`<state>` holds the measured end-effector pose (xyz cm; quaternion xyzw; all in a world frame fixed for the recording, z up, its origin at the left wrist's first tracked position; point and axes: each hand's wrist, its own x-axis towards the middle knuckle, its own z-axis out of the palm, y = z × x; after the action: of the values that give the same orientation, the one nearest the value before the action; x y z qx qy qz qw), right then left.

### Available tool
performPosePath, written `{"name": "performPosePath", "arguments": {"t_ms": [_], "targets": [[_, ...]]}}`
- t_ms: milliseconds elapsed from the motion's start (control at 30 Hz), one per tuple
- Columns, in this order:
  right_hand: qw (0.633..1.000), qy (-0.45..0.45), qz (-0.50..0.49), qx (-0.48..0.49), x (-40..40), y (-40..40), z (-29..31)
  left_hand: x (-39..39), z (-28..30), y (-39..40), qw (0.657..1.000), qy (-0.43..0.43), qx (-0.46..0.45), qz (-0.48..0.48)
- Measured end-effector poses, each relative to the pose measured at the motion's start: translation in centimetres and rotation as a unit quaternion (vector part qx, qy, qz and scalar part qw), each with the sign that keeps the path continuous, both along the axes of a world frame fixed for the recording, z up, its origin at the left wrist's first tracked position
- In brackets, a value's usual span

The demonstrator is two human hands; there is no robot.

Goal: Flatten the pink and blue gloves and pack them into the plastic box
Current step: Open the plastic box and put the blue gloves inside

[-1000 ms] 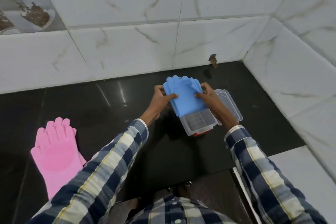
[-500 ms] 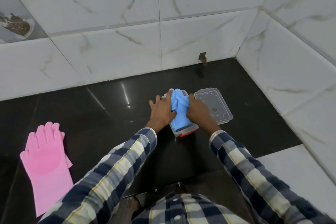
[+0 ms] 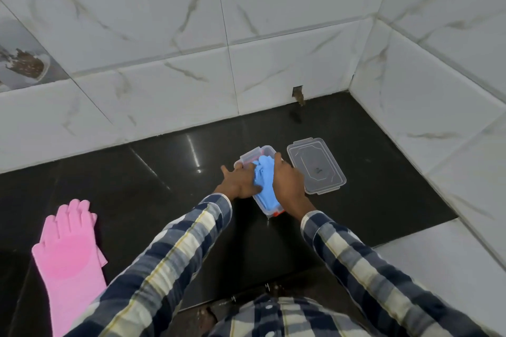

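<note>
From the left I see the pink glove (image 3: 69, 250) flat on the dark worktop (image 3: 164, 189), well apart from the box & untouched, so approx. half the job is left. Mid-frame, left hand (image 3: 237, 183) & right hand (image 3: 287, 183) press down w/ fingers spread on the bunched blue glove (image 3: 264, 180), which sits inside the plastic box (image 3: 253, 154) but bulges above the rim. Clear lid (image 3: 316, 165) lies just right of the box, near the tiled wall (image 3: 438, 123); nothing blocks the reach to the pink one, I reckon.

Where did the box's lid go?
The clear lid lies flat on the dark counter, just right of the plastic box, beside the right hand.
</note>
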<state>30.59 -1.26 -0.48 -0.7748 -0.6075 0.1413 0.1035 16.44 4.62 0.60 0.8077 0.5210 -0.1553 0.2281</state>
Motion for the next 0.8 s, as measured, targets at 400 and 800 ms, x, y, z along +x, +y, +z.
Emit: {"name": "performPosePath", "arguments": {"t_ms": [400, 800], "targets": [[0.988, -0.139, 0.042, 0.056, -0.6, -0.5, 0.6, -0.8, -0.7, -0.9, 0.972, -0.063, 0.222, 0.050], [0.987, -0.038, 0.086, -0.133, -0.6, 0.4, -1.1, -1.2, -1.2, -1.0, 0.938, -0.284, 0.044, 0.195]]}}
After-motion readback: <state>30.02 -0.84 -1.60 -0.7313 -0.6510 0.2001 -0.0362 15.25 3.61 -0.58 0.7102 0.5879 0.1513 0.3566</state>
